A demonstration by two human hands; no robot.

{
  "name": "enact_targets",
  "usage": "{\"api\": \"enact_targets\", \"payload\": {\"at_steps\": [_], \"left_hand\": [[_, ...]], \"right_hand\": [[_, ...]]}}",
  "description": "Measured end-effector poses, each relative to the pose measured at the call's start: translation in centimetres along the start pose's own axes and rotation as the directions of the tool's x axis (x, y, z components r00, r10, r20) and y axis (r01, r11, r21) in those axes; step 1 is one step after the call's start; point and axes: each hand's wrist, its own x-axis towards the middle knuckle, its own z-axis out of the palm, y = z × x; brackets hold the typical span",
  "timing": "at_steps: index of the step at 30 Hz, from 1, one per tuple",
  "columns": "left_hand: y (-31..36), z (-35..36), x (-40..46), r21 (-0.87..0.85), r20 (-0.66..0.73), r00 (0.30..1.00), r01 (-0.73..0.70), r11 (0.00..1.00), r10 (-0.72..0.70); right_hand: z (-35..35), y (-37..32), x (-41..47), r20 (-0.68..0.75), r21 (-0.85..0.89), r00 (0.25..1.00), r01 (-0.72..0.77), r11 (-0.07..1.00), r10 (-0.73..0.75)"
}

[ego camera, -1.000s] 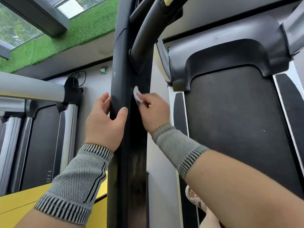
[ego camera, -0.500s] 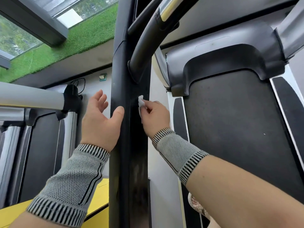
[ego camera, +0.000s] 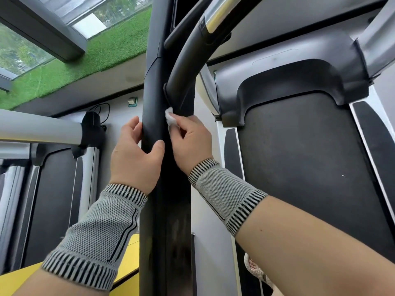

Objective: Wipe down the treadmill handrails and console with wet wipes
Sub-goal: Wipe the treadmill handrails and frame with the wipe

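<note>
The right hand [ego camera: 190, 144] pinches a small white wet wipe [ego camera: 170, 117] between curled fingertips and presses it against the black upright post [ego camera: 154, 103] of the treadmill, just below the joint where the curved black handrail [ego camera: 183, 67] meets that post. The left hand [ego camera: 133, 154] grips the same post just beside and slightly lower than the wipe, thumb wrapped across the near face, fingers curled behind it. Both wrists wear grey knitted wrist bands [ego camera: 94, 238] with striped edges. Right of the grip lie the dark running belt [ego camera: 303, 167] and the grey motor cover [ego camera: 277, 82]. Left of it a neighbouring treadmill's silver handrail [ego camera: 38, 127] projects across. Above and left, green artificial turf [ego camera: 74, 67] borders a window. A yellow surface [ego camera: 126, 265] shows beneath the left forearm.
</note>
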Motion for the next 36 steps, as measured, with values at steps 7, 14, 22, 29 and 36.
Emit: {"api": "enact_targets", "payload": {"at_steps": [7, 14, 22, 29, 36], "left_hand": [[-0.2, 0.0, 0.0, -0.027, 0.001, 1.0, 0.013, 1.0, -0.013], [-0.4, 0.3, 0.0, -0.073, -0.019, 1.0, 0.019, 0.997, -0.02], [-0.1, 0.4, 0.3, -0.047, -0.004, 1.0, 0.024, 0.999, -0.024], [0.8, 1.0, 1.5, 0.032, -0.013, 0.999, 0.043, 0.999, -0.042], [1.0, 1.5, 1.5, 0.162, -0.029, 0.998, -0.055, 0.985, 0.06]], "right_hand": [[-0.9, 3.0, 0.3, 0.102, -0.066, 0.924, -0.363, 0.93, 0.368], [-0.2, 1.0, -4.2, 0.049, 0.119, 0.99, -0.135, 0.984, 0.13], [-0.9, 4.3, -0.7, 0.093, -0.014, 0.935, -0.341, 0.94, 0.341], [-0.2, 4.7, -4.5, 0.124, 0.088, 0.925, -0.37, 0.925, 0.359], [-0.1, 6.3, 1.0, 0.102, -0.065, 0.931, -0.346, 0.936, 0.351]]}}
